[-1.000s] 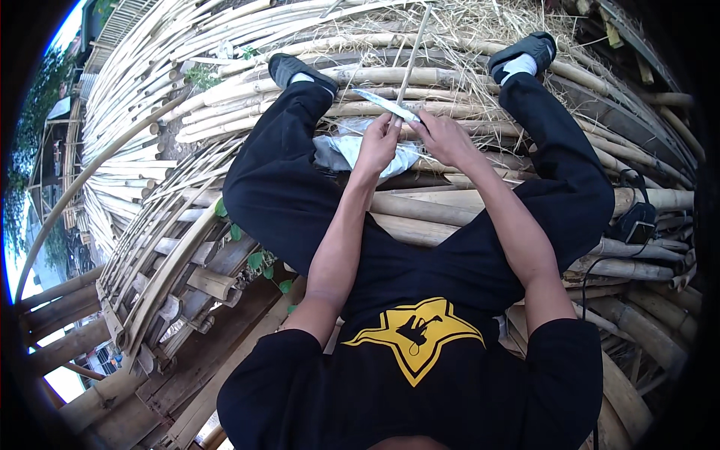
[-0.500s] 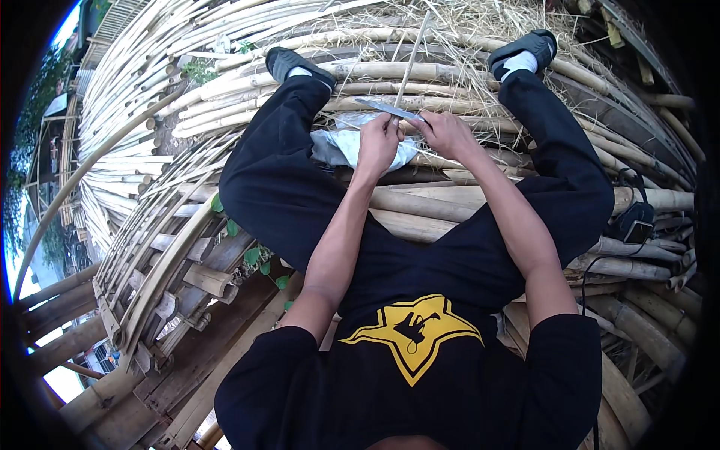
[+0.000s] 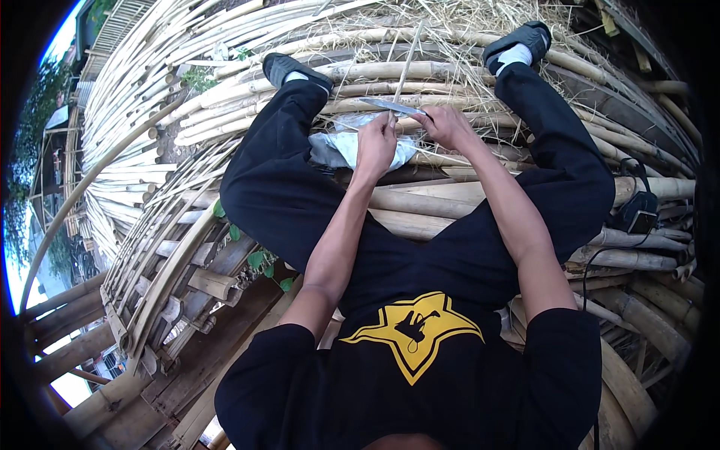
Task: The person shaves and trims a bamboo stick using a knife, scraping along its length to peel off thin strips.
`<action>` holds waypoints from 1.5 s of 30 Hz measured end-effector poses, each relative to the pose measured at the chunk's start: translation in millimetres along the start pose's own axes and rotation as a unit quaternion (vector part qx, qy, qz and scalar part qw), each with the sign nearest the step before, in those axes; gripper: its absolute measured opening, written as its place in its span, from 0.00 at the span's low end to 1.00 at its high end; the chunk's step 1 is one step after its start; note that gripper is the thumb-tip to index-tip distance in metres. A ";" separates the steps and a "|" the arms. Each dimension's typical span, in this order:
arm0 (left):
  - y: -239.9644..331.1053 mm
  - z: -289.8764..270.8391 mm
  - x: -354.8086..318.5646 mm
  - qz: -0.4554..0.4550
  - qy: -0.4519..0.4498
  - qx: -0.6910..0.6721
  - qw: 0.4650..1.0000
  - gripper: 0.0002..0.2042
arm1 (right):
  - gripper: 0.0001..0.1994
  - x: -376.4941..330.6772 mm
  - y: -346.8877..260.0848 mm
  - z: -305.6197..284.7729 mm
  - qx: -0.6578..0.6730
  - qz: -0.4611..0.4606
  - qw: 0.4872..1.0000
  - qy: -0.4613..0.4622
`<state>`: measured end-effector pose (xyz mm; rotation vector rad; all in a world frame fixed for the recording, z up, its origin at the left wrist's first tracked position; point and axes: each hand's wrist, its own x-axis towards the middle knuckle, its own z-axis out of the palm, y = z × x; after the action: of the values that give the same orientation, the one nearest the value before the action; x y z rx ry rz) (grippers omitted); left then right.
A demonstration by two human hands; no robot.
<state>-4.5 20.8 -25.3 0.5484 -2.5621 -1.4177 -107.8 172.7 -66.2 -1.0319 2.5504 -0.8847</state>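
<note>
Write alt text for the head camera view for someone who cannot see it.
A seated person's left hand pinches a thin bamboo strip against a knife blade gripped by the right hand, over a grey cloth atop stacked bamboo poles.

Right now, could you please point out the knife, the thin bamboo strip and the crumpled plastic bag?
knife (image 3: 390,106), head view, middle of blade.
thin bamboo strip (image 3: 409,60), head view, upper length.
crumpled plastic bag (image 3: 337,148), head view, left part.

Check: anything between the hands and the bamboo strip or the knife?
Nothing visible. The left hand pinches the thin bamboo strip directly, and the right hand grips the knife, its blade lying against the strip.
</note>
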 end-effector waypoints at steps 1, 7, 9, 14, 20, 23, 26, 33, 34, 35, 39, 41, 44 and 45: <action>-1.0 -0.3 -1.3 -0.006 -0.008 0.000 1.000 0.08 | 0.24 0.6 4.1 0.1 -0.013 -0.013 1.000 0.023; 11.4 -1.2 -12.0 -0.041 -0.045 -0.007 0.998 0.08 | 0.26 5.6 26.0 -21.2 -0.040 0.077 0.996 -0.012; 5.4 -3.5 -11.8 -0.015 -0.071 0.041 0.997 0.08 | 0.27 5.5 27.8 -21.8 -0.050 0.092 0.994 0.008; -0.6 0.7 -16.3 -0.011 -0.030 0.026 0.999 0.09 | 0.31 7.9 22.2 -19.9 -0.057 0.097 0.994 0.015; -15.6 4.7 -3.2 -0.101 -0.051 -0.068 0.991 0.11 | 0.35 18.2 19.0 -12.6 0.200 0.230 0.939 -0.162; -20.6 5.1 3.3 -0.122 -0.063 -0.115 0.984 0.11 | 0.33 10.6 -12.9 -15.9 0.134 0.122 0.982 -0.050; -23.1 2.6 3.6 -0.166 -0.046 -0.189 0.967 0.11 | 0.31 0.7 -31.8 -16.4 0.029 0.075 0.992 -0.097; -21.5 4.8 -6.8 -0.139 -0.058 -0.064 0.986 0.11 | 0.30 2.9 -1.8 -12.1 -0.018 0.065 0.997 -0.028; -20.6 3.6 -5.6 -0.127 -0.055 -0.060 0.989 0.11 | 0.30 3.5 -1.2 -14.6 -0.018 0.068 0.996 -0.051; -19.6 2.2 -4.3 -0.114 -0.054 -0.055 0.990 0.11 | 0.30 4.4 -1.3 -15.8 -0.018 0.071 0.994 -0.075; -16.2 0.1 -12.2 -0.093 -0.062 -0.019 0.994 0.11 | 0.29 5.5 21.8 -20.1 -0.050 0.099 0.992 -0.061; -14.2 1.4 -15.9 -0.087 -0.052 -0.034 0.994 0.11 | 0.30 8.6 28.0 -17.7 -0.053 0.104 0.991 -0.071; -14.6 1.8 -13.9 -0.098 -0.068 -0.032 0.992 0.11 | 0.29 6.1 29.9 -19.3 -0.098 0.077 0.992 -0.003; -13.6 1.9 -11.8 -0.095 -0.069 -0.039 0.992 0.11 | 0.29 5.8 29.5 -19.9 -0.099 0.078 0.992 -0.001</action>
<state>8.9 20.3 -37.3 0.7235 -2.6047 -1.6663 -136.6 194.1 -68.9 -0.8684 2.7156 -0.5999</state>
